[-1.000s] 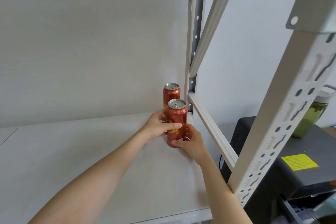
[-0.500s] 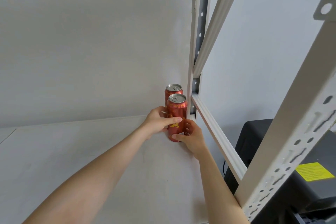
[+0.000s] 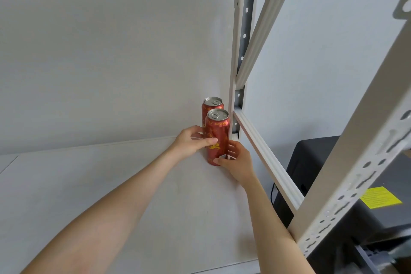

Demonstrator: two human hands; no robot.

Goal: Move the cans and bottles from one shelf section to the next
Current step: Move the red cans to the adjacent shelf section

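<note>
Two red cans with gold print stand upright in the back right corner of a pale shelf board (image 3: 111, 196). The front can (image 3: 218, 133) is gripped from both sides. My left hand (image 3: 192, 142) wraps its left side with the thumb across the front. My right hand (image 3: 236, 162) holds its lower right side. The rear can (image 3: 211, 105) stands directly behind it, close to the wall and mostly hidden by the front one.
A perforated metal upright (image 3: 241, 51) stands just right of the cans, with a diagonal brace and a side rail (image 3: 266, 158). A front upright (image 3: 355, 162) crosses the right side. Beyond the rack sits a black box (image 3: 333, 184) with a yellow label.
The view has shifted slightly, and the front can sits a little closer to the rear can. Both hands keep their hold on it.
</note>
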